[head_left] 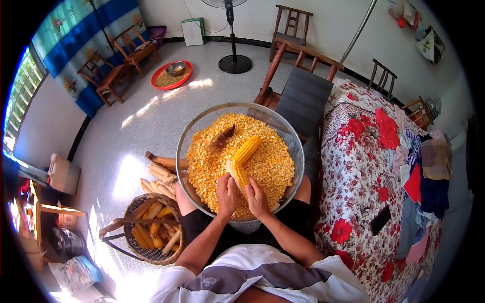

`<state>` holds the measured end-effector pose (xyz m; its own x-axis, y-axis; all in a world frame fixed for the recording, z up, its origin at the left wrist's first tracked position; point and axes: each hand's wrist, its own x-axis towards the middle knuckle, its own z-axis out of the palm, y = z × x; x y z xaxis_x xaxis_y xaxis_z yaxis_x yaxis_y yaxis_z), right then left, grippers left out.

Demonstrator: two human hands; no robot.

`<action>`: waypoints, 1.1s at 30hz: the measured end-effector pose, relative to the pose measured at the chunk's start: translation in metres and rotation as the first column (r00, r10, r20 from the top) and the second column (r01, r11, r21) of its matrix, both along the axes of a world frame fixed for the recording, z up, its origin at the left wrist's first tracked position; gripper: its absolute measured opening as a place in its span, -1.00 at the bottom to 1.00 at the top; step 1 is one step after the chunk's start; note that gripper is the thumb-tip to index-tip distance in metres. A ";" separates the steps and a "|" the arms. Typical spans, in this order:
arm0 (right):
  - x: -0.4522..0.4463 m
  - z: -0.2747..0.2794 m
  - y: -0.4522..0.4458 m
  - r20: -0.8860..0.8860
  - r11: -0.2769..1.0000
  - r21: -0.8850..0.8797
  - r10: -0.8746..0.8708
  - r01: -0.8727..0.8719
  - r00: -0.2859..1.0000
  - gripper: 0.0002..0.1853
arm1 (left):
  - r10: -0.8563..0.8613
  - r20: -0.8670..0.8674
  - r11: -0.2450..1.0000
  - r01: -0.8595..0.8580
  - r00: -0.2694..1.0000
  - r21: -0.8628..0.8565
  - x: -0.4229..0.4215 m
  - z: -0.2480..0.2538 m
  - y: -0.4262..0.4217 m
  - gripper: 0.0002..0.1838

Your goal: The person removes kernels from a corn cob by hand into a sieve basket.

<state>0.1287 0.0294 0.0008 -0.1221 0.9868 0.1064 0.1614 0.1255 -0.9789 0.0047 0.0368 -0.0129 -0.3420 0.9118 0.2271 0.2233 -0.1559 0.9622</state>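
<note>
Brown wicker is forming a basket of cobs outside the basin's lower-left edge. Within the basin, near its lower edge, the left hand is closing on a pale cob beside a yellow ear; another ear is lying above, on kernels. The right hand is gripping the yellow ear.

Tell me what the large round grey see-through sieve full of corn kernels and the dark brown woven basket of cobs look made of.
Sieve: probably metal mesh, dull grey; fine see-through walls suggest wire, though plastic is possible.
Basket: likely wicker or bamboo, matte; interlaced strips show on its side.
</note>
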 end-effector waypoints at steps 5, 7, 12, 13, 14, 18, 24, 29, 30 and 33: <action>0.000 0.014 -0.007 0.232 0.986 0.152 0.031 -0.068 0.972 -0.53 | 0.022 0.354 0.991 0.025 0.935 -0.129 -0.004 0.013 0.000 -0.62; 0.000 0.017 -0.006 0.244 0.987 0.115 0.080 -0.111 0.967 -0.52 | 0.049 0.340 0.991 -0.004 0.939 -0.131 -0.007 0.009 0.001 -0.62; -0.004 0.009 -0.005 0.306 0.949 0.275 0.062 -0.151 0.950 -0.47 | 0.089 0.380 0.986 -0.027 0.921 -0.166 -0.010 0.005 0.000 -0.58; -0.005 0.010 -0.007 0.350 0.948 0.267 0.074 -0.175 0.934 -0.45 | 0.085 0.318 0.990 -0.045 0.944 -0.132 -0.011 0.000 0.002 -0.57; -0.006 0.010 -0.007 0.395 0.946 0.256 0.085 -0.199 0.915 -0.42 | 0.083 0.255 0.993 -0.060 0.963 -0.097 -0.012 -0.005 0.003 -0.56; -0.006 0.008 -0.007 0.391 0.954 0.195 0.136 -0.227 0.910 -0.40 | 0.104 0.282 0.989 -0.068 0.954 -0.134 -0.007 0.001 0.001 -0.55; -0.007 0.002 -0.005 0.411 0.952 0.202 0.129 -0.228 0.903 -0.40 | 0.095 0.264 0.989 -0.061 0.960 -0.134 -0.007 0.004 0.001 -0.51; -0.009 0.002 -0.005 0.434 0.943 0.239 0.109 -0.231 0.894 -0.40 | 0.114 0.187 0.982 -0.083 0.976 -0.168 -0.010 -0.009 0.001 -0.48; -0.009 0.004 -0.006 0.433 0.943 0.240 0.109 -0.231 0.895 -0.40 | 0.114 0.186 0.982 -0.083 0.976 -0.168 -0.011 -0.013 0.001 -0.48; -0.010 0.008 -0.007 0.462 0.956 0.180 0.127 -0.233 0.878 -0.41 | 0.114 0.195 0.983 -0.082 0.974 -0.166 -0.012 -0.027 0.004 -0.48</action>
